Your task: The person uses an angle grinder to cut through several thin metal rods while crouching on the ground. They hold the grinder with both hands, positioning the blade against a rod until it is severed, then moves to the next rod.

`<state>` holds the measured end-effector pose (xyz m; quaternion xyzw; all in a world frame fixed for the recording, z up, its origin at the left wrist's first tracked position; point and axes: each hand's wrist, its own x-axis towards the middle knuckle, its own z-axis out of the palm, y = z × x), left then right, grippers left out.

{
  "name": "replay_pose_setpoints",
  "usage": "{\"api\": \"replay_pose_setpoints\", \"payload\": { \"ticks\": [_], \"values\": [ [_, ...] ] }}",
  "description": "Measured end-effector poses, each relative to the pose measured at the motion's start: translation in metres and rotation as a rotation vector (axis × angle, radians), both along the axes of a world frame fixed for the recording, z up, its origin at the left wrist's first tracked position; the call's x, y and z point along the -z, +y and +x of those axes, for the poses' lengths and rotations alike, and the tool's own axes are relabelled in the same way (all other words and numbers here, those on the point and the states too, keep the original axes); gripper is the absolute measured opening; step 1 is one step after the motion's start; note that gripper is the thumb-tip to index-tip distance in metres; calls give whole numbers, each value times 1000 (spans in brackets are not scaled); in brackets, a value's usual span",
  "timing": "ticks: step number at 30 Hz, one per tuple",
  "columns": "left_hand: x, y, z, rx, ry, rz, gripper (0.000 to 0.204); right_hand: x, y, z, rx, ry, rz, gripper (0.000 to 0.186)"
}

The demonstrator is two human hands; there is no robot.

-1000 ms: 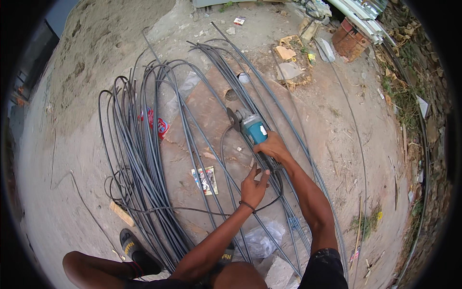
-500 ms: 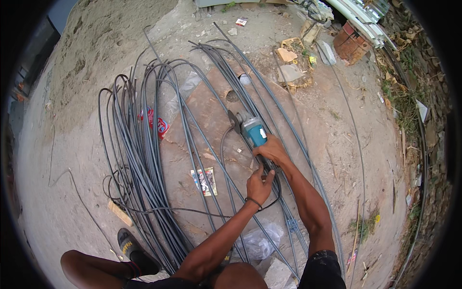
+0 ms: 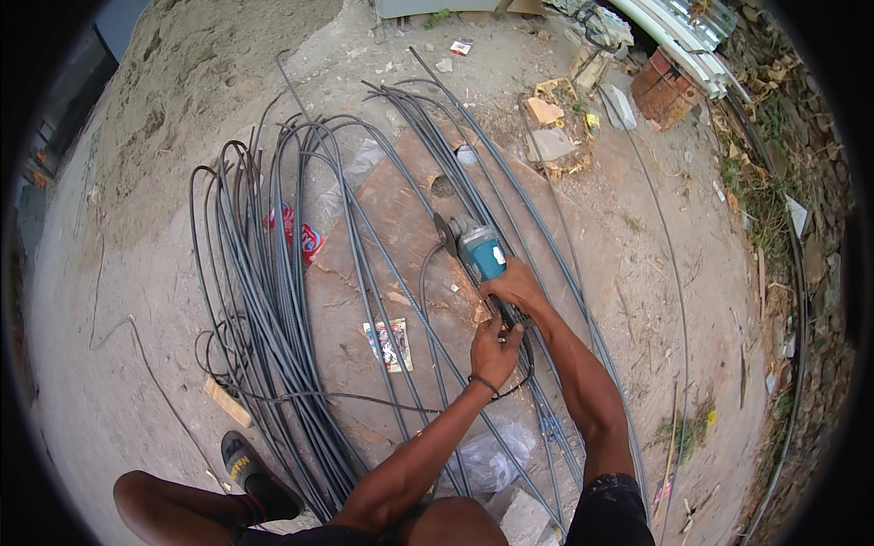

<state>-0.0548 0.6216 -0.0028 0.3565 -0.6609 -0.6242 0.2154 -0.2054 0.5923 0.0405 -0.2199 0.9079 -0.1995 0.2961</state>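
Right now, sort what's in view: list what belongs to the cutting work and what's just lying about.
In use: angle grinder, right hand, left hand, steel rods, board beneath.

Lying about: red wrapper, printed card, plastic bag, wood offcut, bricks.

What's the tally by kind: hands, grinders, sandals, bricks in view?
Hands: 2, left hand, right hand
Grinder: 1
Sandal: 1
Brick: 1
Total: 5
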Motion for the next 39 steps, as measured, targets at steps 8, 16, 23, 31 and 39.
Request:
{"api": "replay_pose_setpoints", "payload": {
  "ticks": [8, 16, 23, 31, 39],
  "values": [
    [-10, -10, 0, 177, -131, -127, 39, 8, 2, -7, 8, -20, 5, 67],
    [-3, 6, -1, 85, -63, -17, 44, 20, 15, -6, -6, -27, -39, 65],
    [-6, 9, -2, 149, -105, -11, 58, 17, 19, -6, -10, 7, -7, 68],
    [-4, 11, -2, 107, -94, -97, 57, 17, 15, -6, -14, -15, 8, 70],
    [1, 14, -3, 75, -76, -130, 53, 18, 14, -5, -13, -17, -14, 67]
  ]
}}
